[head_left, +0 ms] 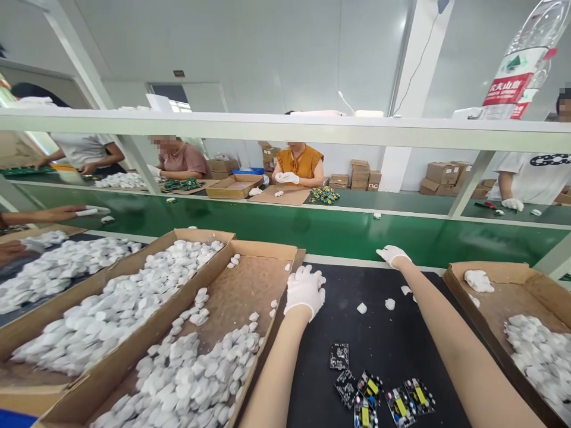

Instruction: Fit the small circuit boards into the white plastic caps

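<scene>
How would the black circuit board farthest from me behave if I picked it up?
The board looks flat and rigid, so it should stay stiff. It seems small, so probably light. Lying flat on the black work surface, it would likely slide rather than roll if nudged.

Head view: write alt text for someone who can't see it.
White-gloved left hand and right hand reach over a black mat with circuit boards, between cardboard boxes of white pieces. People work beyond a green surface.
</scene>
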A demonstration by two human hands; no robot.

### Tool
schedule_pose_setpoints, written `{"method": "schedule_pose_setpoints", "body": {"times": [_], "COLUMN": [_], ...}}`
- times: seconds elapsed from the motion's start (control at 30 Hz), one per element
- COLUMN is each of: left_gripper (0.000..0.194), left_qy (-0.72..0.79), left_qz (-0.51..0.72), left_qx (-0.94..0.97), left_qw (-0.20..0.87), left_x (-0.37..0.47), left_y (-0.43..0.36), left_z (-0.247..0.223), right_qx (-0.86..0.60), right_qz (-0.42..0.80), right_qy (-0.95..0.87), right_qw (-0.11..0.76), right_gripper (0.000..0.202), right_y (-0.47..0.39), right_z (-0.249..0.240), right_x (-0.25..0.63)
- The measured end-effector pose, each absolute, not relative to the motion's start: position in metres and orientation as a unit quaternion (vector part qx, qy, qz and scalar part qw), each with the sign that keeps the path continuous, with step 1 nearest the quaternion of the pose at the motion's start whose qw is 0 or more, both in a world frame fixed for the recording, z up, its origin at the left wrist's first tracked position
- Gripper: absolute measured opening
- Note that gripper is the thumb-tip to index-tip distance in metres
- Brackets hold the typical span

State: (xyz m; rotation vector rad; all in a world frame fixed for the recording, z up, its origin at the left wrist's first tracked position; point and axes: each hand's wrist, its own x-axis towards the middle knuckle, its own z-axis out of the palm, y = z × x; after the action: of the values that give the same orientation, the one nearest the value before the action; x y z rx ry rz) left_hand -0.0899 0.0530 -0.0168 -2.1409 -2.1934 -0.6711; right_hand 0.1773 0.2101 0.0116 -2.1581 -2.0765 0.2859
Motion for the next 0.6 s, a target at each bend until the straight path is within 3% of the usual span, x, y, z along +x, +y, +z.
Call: {"method": "schedule_pose_setpoints", "body": {"times": [0.13, 0.23, 0.3, 0.6], "left_gripper": [0.039, 0.028, 0.021, 0.02], "left_qy": [-0.696, -0.689, -0.682, -0.694], "left_qz": [-0.185, -0.175, -0.175, -0.208], "left_qx": [-0.694, -0.703, -0.71, -0.688], "left_qw": [-0.003, -0.01, -0.016, -0.041], "left_x": [-0.09, -0.089, -0.088, -0.088], "left_y": [0.06, 0.064, 0.066, 0.057], "left_z": [-0.025, -0.025, -0.024, -0.024], "right_qx": [-0.785, -0.803, -0.785, -0.46], "right_qz": [0.057, 0.011, -0.002, 0.123], "right_qy": [-0.616, -0.596, -0.619, -0.879], "right_qw": [0.023, 0.02, 0.018, -0.027], "right_gripper": [0.045, 0.058, 0.056, 0.042], "right_y": [0.207, 0.201, 0.196, 0.103], "right_z": [0.013, 0.024, 0.033, 0.02], "right_x": [0.197, 0.21, 0.212, 0.148]}}
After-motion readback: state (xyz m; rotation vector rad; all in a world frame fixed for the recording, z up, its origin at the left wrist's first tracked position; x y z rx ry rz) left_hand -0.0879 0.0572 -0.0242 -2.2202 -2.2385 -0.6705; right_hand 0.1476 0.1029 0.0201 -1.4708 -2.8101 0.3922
